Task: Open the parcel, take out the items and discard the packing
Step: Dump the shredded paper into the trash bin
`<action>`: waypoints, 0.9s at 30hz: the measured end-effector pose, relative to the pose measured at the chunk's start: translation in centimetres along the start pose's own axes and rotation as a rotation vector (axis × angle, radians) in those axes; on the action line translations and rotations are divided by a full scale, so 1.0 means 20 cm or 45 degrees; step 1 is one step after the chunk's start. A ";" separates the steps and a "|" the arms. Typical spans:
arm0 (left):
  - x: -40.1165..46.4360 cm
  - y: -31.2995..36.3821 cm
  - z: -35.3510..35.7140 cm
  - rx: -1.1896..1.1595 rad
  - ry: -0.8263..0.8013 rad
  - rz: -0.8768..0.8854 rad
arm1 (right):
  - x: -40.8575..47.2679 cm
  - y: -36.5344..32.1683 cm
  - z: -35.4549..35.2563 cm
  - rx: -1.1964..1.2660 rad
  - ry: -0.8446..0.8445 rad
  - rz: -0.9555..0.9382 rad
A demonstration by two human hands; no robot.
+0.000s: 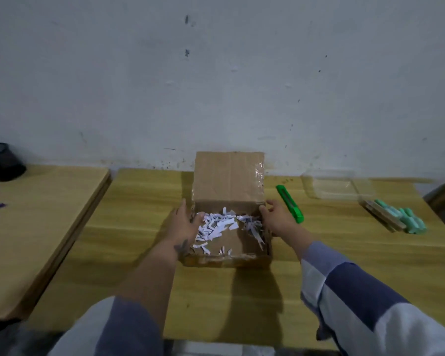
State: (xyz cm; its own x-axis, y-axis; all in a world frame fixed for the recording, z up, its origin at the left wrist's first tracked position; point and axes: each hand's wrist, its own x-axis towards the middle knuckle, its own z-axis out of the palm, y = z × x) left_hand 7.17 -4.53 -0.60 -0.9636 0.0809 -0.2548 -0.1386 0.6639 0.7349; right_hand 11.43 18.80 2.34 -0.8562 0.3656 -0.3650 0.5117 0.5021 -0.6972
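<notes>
A brown cardboard box (229, 259) stands open on the wooden table, its lid flap upright against the wall. White shredded paper (216, 226) lies loose inside, mostly toward the far half. My left hand (184, 223) grips the box's left wall, the thumb hooked inside over the rim. My right hand (276, 218) holds the right wall near its far corner, fingers curled on the edge.
A green utility knife (290, 204) lies just right of the box. Farther right sit a clear plastic tray (337, 186) and a bundle of green markers (401, 218). A second table (36, 227) adjoins on the left with a black mesh cup (3, 161).
</notes>
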 end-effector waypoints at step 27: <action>-0.08 -0.01 -0.06 -0.601 -0.272 -0.167 | -0.04 0.13 -0.05 0.617 -0.229 0.231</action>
State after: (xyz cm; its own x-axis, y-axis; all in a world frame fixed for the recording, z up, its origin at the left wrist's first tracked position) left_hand 8.44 -5.73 0.32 -0.8701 0.2022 -0.4495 -0.3897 0.2759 0.8786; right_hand 13.54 20.56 1.52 -0.7775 0.2516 -0.5763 0.5974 0.0094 -0.8019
